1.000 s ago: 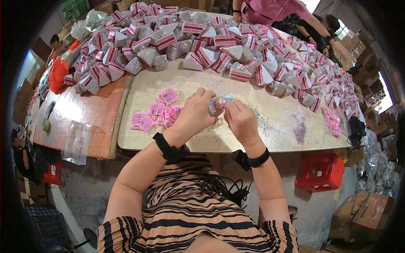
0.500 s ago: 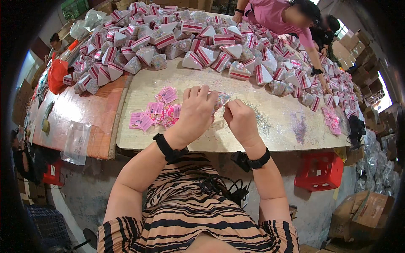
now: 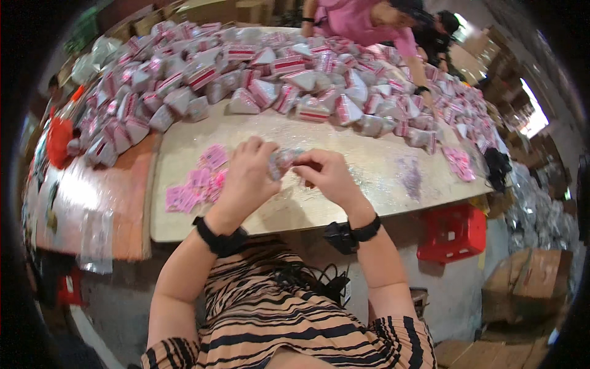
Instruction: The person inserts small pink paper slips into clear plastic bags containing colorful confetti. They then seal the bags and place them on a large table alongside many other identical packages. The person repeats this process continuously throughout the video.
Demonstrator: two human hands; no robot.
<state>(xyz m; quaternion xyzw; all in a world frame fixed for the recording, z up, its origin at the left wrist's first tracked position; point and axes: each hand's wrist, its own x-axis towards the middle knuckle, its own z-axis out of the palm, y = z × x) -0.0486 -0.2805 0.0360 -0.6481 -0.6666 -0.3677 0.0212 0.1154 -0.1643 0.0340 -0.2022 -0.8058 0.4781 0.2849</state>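
My left hand [image 3: 249, 175] grips a small package in clear, glittery wrap [image 3: 280, 162]; its palm and fingers hide part of it. At the package's right end, my right hand [image 3: 327, 177] pinches the wrap between thumb and forefinger. Both hands are just above the pale table [image 3: 261, 216]. Pink printed cards [image 3: 200, 178] lie in a loose pile beside my left hand. Beyond my hands, a large heap of wrapped, wedge-shaped pieces [image 3: 246, 101] with white sides and pink-red bands covers the far part of the table.
An orange-brown board [image 3: 126, 224] adjoins the table on the left, with a clear bag [image 3: 97, 240] at its edge. Purple glitter [image 3: 410, 177] and more pink cards [image 3: 459, 163] lie right. A red crate [image 3: 453, 234] stands below. Across the heap, a person in pink [image 3: 369, 24] reaches in.
The whole view has shifted, with slight blur. My right hand has turned and now meets the package's end, more of which shows. The person in pink keeps an arm over the heap.
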